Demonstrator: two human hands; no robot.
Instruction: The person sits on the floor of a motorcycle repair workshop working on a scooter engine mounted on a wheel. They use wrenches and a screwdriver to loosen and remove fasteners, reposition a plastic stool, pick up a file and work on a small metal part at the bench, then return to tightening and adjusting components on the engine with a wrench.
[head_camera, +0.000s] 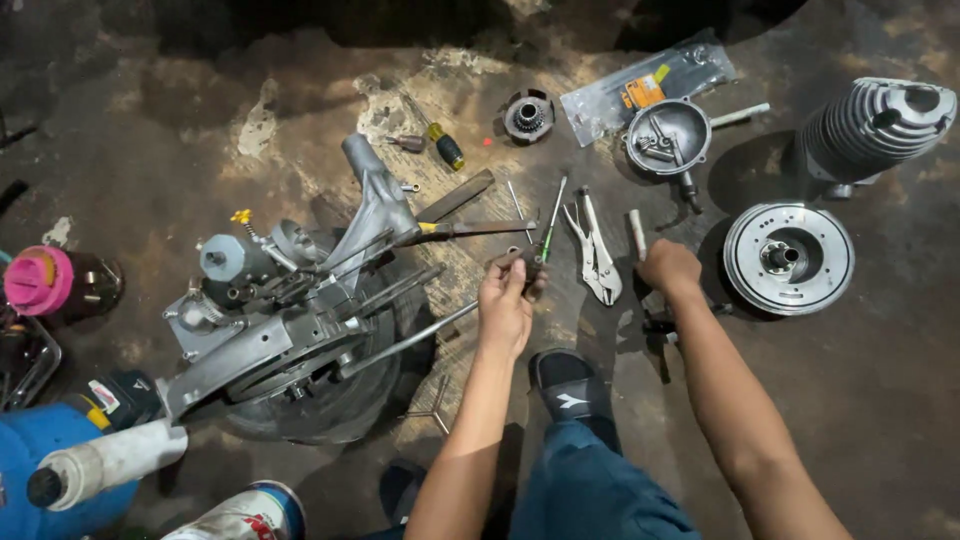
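My left hand (507, 300) hovers over the stained floor and pinches a small dark part, right beside a green-handled screwdriver (549, 232) lying on the ground. My right hand (668, 266) is closed in a fist, knuckles up, just below a short grey metal rod (637, 233); what it grips is hidden. Silver locking pliers (597, 255) lie between the two hands. A dismantled grey engine case (300, 310) with long studs rests on a wheel to the left.
A round flywheel (788, 258) and a finned cylinder (875, 125) sit at the right. A bowl-shaped metal cover (667, 135), a plastic parts bag (650, 85), a small gear (528, 116) and a yellow-black screwdriver (445, 147) lie farther off. My sandalled foot (567, 385) rests below.
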